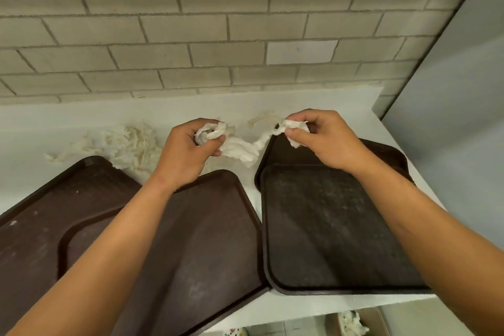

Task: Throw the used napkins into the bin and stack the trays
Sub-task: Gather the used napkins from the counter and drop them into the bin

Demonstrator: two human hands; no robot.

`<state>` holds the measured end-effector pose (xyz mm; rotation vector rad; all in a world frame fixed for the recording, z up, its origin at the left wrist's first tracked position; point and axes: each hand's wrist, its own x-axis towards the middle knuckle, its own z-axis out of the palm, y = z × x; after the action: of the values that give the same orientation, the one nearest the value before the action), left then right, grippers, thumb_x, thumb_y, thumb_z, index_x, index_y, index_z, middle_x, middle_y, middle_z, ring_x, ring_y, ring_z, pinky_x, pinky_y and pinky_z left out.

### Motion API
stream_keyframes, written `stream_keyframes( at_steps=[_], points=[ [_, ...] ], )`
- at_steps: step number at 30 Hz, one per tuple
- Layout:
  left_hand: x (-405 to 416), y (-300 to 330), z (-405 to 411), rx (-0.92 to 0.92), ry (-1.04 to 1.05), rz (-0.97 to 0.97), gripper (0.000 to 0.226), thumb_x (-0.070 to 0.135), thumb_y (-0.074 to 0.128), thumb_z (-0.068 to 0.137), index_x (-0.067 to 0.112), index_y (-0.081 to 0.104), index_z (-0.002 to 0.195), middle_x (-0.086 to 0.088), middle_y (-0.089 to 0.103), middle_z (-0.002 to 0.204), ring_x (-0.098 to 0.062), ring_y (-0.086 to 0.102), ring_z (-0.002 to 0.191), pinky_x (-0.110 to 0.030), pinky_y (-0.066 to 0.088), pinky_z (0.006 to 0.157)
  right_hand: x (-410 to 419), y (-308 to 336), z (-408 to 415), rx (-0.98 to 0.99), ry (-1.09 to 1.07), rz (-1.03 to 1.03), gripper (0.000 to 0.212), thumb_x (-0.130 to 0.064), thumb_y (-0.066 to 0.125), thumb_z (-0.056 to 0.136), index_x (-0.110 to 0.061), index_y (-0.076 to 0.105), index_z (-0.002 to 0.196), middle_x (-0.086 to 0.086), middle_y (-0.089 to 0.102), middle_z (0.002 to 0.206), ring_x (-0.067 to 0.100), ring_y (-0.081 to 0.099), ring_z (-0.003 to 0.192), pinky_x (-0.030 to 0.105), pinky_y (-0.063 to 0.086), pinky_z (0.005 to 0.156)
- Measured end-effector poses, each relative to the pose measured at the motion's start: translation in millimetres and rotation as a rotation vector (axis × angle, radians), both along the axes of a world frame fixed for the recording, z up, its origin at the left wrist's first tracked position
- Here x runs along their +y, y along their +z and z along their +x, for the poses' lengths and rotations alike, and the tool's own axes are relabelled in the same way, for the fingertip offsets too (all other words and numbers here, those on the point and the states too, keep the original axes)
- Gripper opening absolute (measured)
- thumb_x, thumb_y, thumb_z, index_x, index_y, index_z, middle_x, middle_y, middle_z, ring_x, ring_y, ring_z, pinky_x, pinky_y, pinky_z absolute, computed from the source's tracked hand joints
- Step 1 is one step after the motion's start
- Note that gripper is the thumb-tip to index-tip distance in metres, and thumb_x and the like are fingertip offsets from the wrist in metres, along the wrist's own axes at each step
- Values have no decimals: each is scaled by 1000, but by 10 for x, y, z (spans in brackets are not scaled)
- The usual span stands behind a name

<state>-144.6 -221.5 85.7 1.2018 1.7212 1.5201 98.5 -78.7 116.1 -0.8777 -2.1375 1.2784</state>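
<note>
Napkin gathering under way, trays unstacked

Both hands are bunching one long twisted napkin above the tabletop: left hand grips one wad, right hand pinches the other end. More crumpled napkins lie beyond the left trays. Next, likely: ball it up, then carry it to the bin below.

A pale brick wall with grey mortar lines fills the view from nine to one o'clock. A white counter runs below it. At three o'clock stands a smooth grey panel.
</note>
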Motion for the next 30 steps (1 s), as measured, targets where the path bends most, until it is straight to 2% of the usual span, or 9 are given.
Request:
stream_keyframes(
  at_steps=[3, 6, 9, 14, 16, 20, 23, 25, 30],
  points=[
    [-27, -84, 297, -43, -44, -17, 19, 4, 70, 91, 14, 74, 106, -1, 74, 103, -12, 70, 86, -30, 62, 74, -146, -112, 440, 33, -60, -41, 19, -20, 73, 92, -26, 75, 110, -7, 76, 101, 12, 71, 94, 30, 57, 90],
    [-43, -183, 661, -68, -74, -59, 19, 5, 71, 91, 13, 74, 107, -5, 75, 103, -24, 73, 88, -37, 62, 77, -252, -196, 927, 61, -95, -87, 18, -21, 73, 92, -24, 76, 109, -5, 75, 101, 13, 71, 94, 28, 56, 87],
    [-39, -247, 1126, -86, -99, -70, 19, 4, 71, 90, 13, 74, 107, -6, 75, 104, -21, 72, 89, -32, 62, 75, -316, -293, 1442, 82, -123, -112, 17, -20, 73, 91, -24, 76, 108, -5, 76, 101, 12, 72, 93, 26, 55, 85],
    [-52, -351, 1986, -119, -123, -100, 19, 4, 70, 90, 15, 74, 106, -5, 76, 102, -18, 72, 90, -30, 62, 74, -371, -501, 2321, 169, -138, -144, 19, -18, 74, 90, -33, 77, 100, -1, 76, 102, 21, 71, 96, 41, 57, 89],
    [-72, -413, 2342, -121, -129, -114, 20, 4, 70, 90, 12, 74, 109, -6, 75, 104, -20, 72, 93, -32, 62, 75, -402, -580, 2700, 185, -150, -138, 19, -15, 74, 90, -30, 77, 101, 0, 75, 103, 23, 71, 96, 43, 56, 89],
    [-139, -560, 3026, -129, -155, -140, 20, 4, 70, 90, 10, 73, 109, -8, 74, 105, -26, 72, 96, -36, 62, 76, -523, -686, 3437, 155, -191, -162, 16, -9, 73, 90, -14, 75, 104, 6, 74, 104, 26, 70, 97, 39, 57, 88],
    [-232, -645, 3524, -154, -172, -162, 19, 3, 70, 90, 13, 75, 106, -7, 75, 102, -28, 71, 94, -39, 61, 76, -673, -728, 3945, 159, -192, -198, 16, -16, 74, 86, -23, 76, 100, 2, 74, 104, 19, 70, 98, 29, 55, 87],
    [-309, -690, 3841, -184, -182, -181, 18, 1, 70, 90, 12, 75, 103, -5, 75, 98, -23, 71, 87, -36, 60, 75, -782, -772, 4255, 173, -195, -228, 16, -19, 73, 84, -25, 78, 97, 1, 74, 104, 16, 69, 96, 25, 55, 84],
    [-495, -914, 4489, -164, -275, -221, 22, -4, 72, 87, 16, 77, 95, 1, 74, 95, -13, 68, 78, -28, 57, 69, -1084, -988, 4813, 173, -227, -304, 19, -15, 71, 83, -27, 78, 97, 2, 73, 104, 19, 68, 97, 26, 54, 84]
  ],
)
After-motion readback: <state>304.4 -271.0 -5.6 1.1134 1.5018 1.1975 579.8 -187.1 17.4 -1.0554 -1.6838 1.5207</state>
